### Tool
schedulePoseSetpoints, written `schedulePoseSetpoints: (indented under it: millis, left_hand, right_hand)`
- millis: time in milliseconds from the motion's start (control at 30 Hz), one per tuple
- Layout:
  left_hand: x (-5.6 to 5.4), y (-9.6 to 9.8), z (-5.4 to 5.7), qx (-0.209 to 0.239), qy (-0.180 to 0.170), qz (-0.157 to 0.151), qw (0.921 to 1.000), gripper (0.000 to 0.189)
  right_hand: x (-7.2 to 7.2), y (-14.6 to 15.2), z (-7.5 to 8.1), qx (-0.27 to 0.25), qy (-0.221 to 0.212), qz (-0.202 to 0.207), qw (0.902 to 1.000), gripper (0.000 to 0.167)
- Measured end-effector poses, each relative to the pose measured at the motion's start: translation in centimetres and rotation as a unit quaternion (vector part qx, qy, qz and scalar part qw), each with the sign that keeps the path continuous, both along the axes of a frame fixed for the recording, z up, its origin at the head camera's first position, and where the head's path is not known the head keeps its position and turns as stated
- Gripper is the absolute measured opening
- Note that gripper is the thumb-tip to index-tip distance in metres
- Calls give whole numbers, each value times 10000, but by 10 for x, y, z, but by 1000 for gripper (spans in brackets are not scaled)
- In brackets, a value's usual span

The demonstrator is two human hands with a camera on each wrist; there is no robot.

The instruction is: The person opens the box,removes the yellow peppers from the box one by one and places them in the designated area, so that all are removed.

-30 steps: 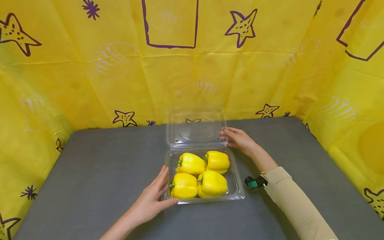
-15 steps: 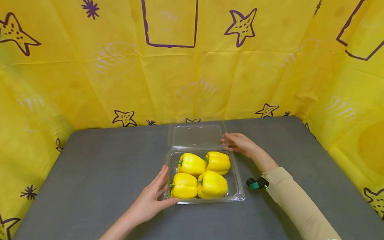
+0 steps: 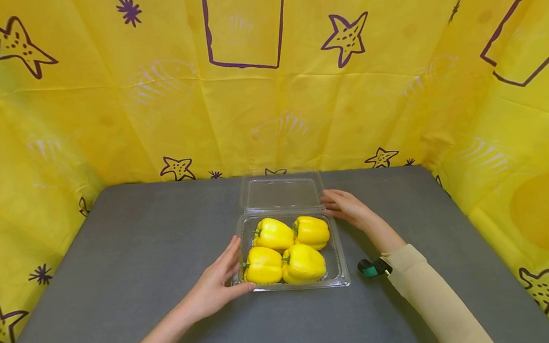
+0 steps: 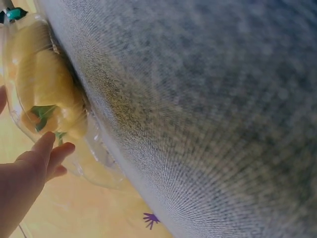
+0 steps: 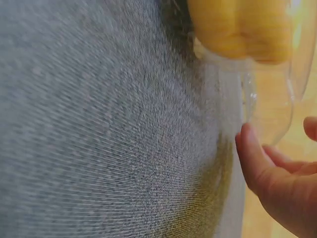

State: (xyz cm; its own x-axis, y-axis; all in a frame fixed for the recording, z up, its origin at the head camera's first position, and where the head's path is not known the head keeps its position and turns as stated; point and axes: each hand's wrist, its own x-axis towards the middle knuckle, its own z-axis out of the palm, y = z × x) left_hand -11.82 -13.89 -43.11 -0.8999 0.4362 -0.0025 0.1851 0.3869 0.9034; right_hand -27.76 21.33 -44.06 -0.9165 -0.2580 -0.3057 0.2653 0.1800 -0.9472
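Note:
Several yellow bell peppers [image 3: 304,263] lie in two rows inside a clear plastic clamshell container [image 3: 335,281]. The container's hinged lid [image 3: 281,194] is folded back, away from the person. My left hand [image 3: 213,287] rests against the container's left side, fingers along the wall and thumb at the front corner. In the left wrist view its fingertips are right by the container wall, near the green pepper stems [image 4: 43,115]. My right hand [image 3: 350,207] is beside the lid's right edge near the hinge, fingers extended and holding nothing.
The container stands on a grey cloth-covered table [image 3: 160,214], toward its middle. A yellow curtain [image 3: 268,101] printed with starfish and fish encloses the back and both sides. A dark and green wrist strap [image 3: 373,268] is by the right sleeve.
The lid has tipped further back from its more upright position. My right hand has come down with it, then drawn slightly right, off its edge. My left hand has stayed put.

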Motion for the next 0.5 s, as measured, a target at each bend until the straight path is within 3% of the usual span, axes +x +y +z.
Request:
schedulePoseSetpoints:
  millis: [300,500]
  left_hand:
    - [-3,-2,2,-395,282,150,9987,103]
    - [-13,-5,4,-453,254,-73,9986,111]
  right_hand:
    - [22,-1,11,-321,382,-661,9966,56]
    - [42,-2,19,-123,1014,-905,9906,54]
